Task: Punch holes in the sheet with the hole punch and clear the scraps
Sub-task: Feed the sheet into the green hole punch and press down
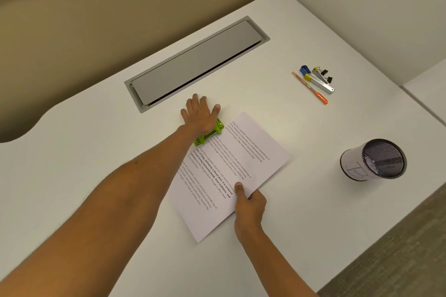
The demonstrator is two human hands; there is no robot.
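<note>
A printed white sheet (231, 171) lies at an angle on the white desk (96, 152). Its far left edge sits in a green hole punch (212, 133). My left hand (199, 116) lies flat on top of the punch, fingers spread, palm pressing on it. My right hand (248, 202) pinches the sheet's near right edge, thumb on top of the paper. Most of the punch is hidden under my left palm. No loose scraps show on the desk.
A black mesh cup (374, 159) wrapped in white paper stands at the right. Farther back right lie an orange pen (310, 88), a stapler (319, 83), a blue sharpener and binder clips. A grey cable hatch (195, 62) sits in the desk behind the punch.
</note>
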